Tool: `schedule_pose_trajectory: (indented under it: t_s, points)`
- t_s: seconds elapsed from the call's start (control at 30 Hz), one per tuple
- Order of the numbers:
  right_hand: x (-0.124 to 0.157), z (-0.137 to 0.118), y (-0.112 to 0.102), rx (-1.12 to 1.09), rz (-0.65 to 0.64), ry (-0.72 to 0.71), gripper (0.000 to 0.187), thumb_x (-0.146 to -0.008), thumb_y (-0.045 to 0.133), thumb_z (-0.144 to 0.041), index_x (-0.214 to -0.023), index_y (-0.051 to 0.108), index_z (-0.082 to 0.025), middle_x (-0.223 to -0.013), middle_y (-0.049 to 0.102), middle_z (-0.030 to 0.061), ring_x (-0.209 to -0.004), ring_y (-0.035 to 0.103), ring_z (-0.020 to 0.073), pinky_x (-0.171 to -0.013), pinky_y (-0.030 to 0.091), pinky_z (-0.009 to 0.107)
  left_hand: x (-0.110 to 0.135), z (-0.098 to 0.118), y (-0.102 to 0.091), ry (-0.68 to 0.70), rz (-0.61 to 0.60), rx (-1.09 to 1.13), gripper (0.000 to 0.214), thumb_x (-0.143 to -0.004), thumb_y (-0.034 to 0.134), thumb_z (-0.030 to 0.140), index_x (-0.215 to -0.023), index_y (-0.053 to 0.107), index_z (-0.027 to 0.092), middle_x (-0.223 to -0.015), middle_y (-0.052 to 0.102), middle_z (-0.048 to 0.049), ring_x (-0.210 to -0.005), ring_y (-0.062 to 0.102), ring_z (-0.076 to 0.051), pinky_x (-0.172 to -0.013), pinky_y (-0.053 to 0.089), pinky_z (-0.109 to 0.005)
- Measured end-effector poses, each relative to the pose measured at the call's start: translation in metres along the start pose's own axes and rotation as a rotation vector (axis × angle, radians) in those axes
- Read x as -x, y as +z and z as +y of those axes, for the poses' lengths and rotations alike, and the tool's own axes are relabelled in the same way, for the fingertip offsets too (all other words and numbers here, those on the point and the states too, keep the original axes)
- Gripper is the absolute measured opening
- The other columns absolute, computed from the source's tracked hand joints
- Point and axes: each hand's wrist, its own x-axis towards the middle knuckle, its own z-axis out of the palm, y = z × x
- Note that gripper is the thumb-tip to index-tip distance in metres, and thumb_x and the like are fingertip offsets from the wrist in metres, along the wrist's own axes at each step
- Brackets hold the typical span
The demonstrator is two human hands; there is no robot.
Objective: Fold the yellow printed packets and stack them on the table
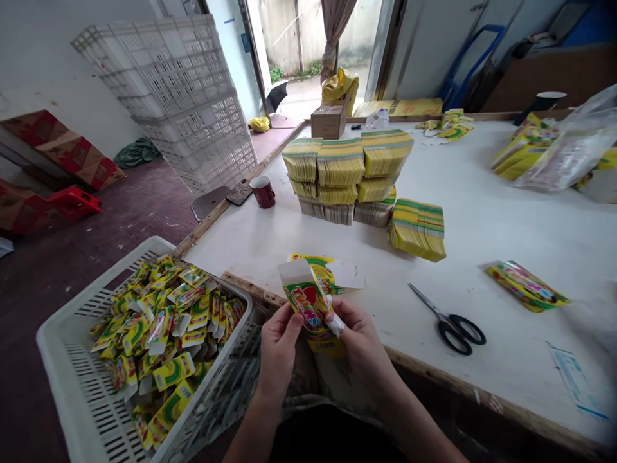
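Over the table's front edge, my left hand point(281, 337) is closed on the left side of a small yellow-green printed carton point(308, 301). The carton is tilted, and its white top flap points up. My right hand point(355, 331) is closed at the carton's right side, with a small white piece point(336, 323) between its fingers; whether that is a packet or paper I cannot tell. Behind the carton, another printed carton piece point(322, 265) and a white piece point(351, 274) lie on the table. To the right, scissors point(450, 321) with black handles rest with blades apart.
A white basket point(62, 360) full of small cartons stands at left. Flat cartons point(347, 170) are stacked in bundles on the table point(216, 247), near a mug point(263, 191) and phone point(240, 192). A printed packet point(525, 286) lies right; white crates point(178, 90) rise behind.
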Motion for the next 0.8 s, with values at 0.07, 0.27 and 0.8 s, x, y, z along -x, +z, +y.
schedule_pose_trajectory:
  t_s: [0.07,0.27,0.8]
  points:
    - [0.0,0.001,0.0,-0.029,0.005,0.017,0.03,-0.073,0.077,-0.047,-0.087,0.068,-0.021,-0.078,0.071,0.0019,-0.071,0.062,0.017,-0.066,0.048,0.027,0.0,0.0,0.0,0.033,-0.014,-0.068,0.032,-0.082,0.068,0.037,-0.106,0.073,0.017,-0.101,0.074,-0.0074,-0.095,0.066,-0.023,-0.087,0.051,-0.031]
    - [-0.003,0.004,-0.001,-0.078,0.019,0.049,0.028,-0.072,0.078,-0.045,-0.081,0.065,-0.021,-0.073,0.067,-0.0005,-0.065,0.057,0.0136,-0.062,0.045,0.024,0.002,0.001,-0.001,0.075,0.004,-0.145,0.031,-0.087,0.062,0.037,-0.108,0.072,0.016,-0.1,0.074,-0.0075,-0.093,0.066,-0.024,-0.083,0.052,-0.03]
    - [0.009,0.003,0.0,-0.091,-0.088,0.109,0.036,-0.084,0.065,-0.049,-0.112,0.063,-0.026,-0.106,0.071,0.0055,-0.098,0.066,0.023,-0.092,0.048,0.037,0.001,0.009,0.0,0.069,-0.023,-0.297,0.03,-0.088,0.061,0.036,-0.11,0.072,0.019,-0.103,0.074,-0.0052,-0.094,0.066,-0.022,-0.083,0.049,-0.027]
